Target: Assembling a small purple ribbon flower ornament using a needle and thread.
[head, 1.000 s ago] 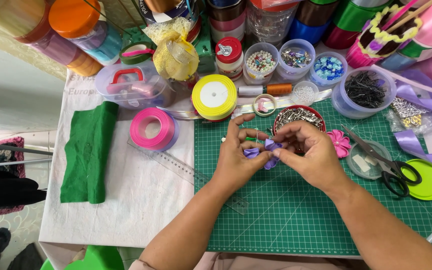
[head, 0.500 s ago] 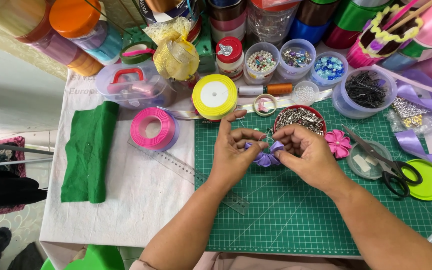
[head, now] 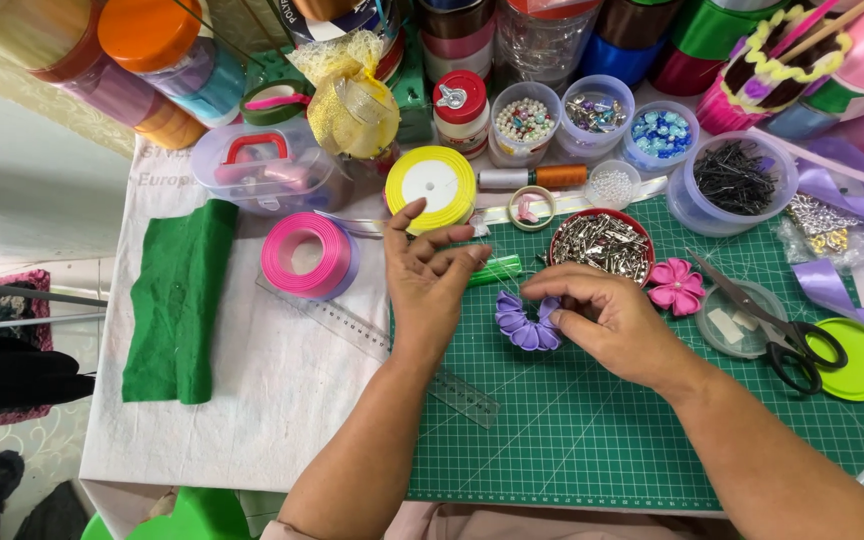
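1. Since half a second ago, both hands have drawn apart: the left hand [head: 430, 285] has let go of the purple flower [head: 525, 322] and lifted away to its left.
2. Left hand: fingers spread and loose, pinching nothing, palm down over the left edge of the green mat [head: 602, 430], just below the yellow ribbon roll [head: 431, 186].
3. Right hand [head: 607, 320]: thumb and fingers pinched on the flower's right side, holding it low over the mat; whether the flower touches the mat I cannot tell.
4. Purple flower: a folded ribbon piece between the two hands, near a red-rimmed bowl of metal clips [head: 602, 243].
5. Pink flower [head: 675, 285] lies on the mat just right of the right hand.
6. Scissors [head: 772, 325] lie further right, beside a green lid [head: 857, 360].
7. Pink ribbon roll [head: 309, 255], clear ruler [head: 382, 340] and green felt [head: 180, 300] lie on the table's white cloth, left of the mat.
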